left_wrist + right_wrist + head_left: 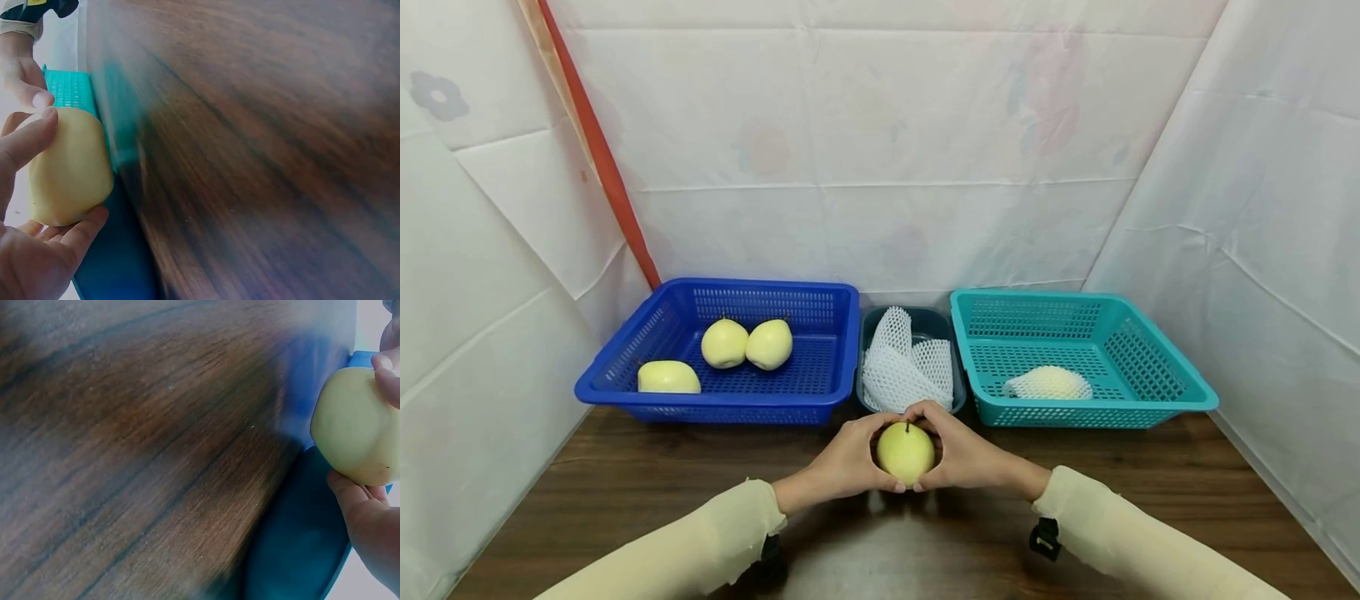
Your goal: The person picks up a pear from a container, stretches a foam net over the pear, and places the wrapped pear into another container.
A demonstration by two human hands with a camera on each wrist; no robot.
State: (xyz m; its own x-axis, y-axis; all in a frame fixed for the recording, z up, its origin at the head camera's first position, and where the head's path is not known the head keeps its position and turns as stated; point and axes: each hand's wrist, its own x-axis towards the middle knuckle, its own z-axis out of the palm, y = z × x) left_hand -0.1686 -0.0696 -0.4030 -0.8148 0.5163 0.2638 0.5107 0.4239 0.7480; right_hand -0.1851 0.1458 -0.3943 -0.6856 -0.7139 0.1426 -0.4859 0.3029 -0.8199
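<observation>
Both hands hold one yellow-green pear [906, 457] above the front part of the table, its dark stem up. From the left, my left hand [850, 462] curls its fingers and thumb round it; from the right, my right hand [970, 456] does the same. The two thumbs almost meet at the pear's near side. In the left wrist view the smooth bare skin of the pear [72, 169] shows between thumb and fingers. The right wrist view has the pear [356, 428] at its right edge.
A blue basket [730, 400] with three pears [725, 342] stands at the left. A small dark teal bin [955, 400] with white foam nets [902, 375] is in the middle. The turquoise basket [1075, 414] at the right contains a net-wrapped pear [1052, 383]. White sheets hang behind.
</observation>
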